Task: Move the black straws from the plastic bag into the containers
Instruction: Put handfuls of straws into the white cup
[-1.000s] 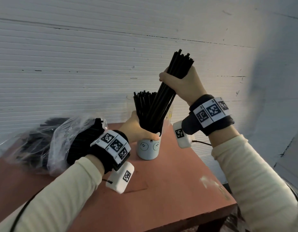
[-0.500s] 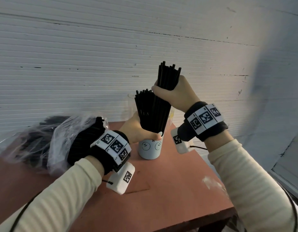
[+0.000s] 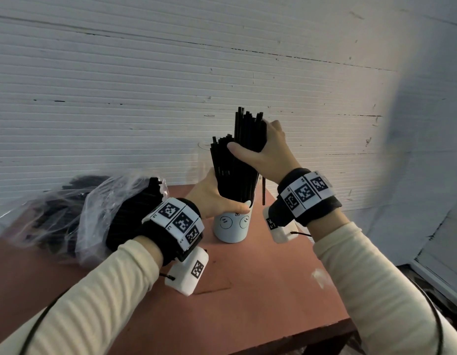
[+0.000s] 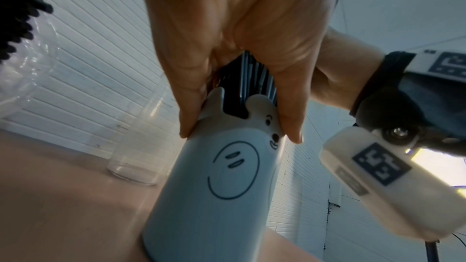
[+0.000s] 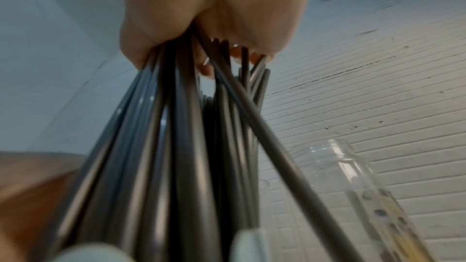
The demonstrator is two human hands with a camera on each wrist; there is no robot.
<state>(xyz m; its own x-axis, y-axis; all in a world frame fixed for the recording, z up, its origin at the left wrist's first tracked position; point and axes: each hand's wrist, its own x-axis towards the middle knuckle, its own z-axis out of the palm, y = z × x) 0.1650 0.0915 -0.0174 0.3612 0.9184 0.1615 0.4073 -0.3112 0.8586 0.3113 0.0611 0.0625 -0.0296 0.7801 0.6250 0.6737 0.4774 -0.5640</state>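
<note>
A pale blue bear-faced cup [image 3: 231,226] stands on the red-brown table [image 3: 260,290] and is packed with black straws [image 3: 227,170]. My left hand [image 3: 214,198] grips the cup's rim [image 4: 227,127], thumb and fingers on either side. My right hand [image 3: 260,152] holds a bundle of black straws [image 3: 248,129] upright, their lower ends in the cup [image 5: 176,166]. One straw [image 3: 263,190] hangs outside the cup on the right. The clear plastic bag [image 3: 99,211] with more black straws lies at the left.
A clear glass container [image 4: 141,146] stands behind the cup near the white ribbed wall [image 3: 145,85]; the right wrist view shows a clear glass container [image 5: 353,176] too. The table's front edge [image 3: 299,339] and right corner are close.
My right hand has lowered the straw bundle from a tilted, raised position to upright and down into the cup. The left hand stays on the cup.
</note>
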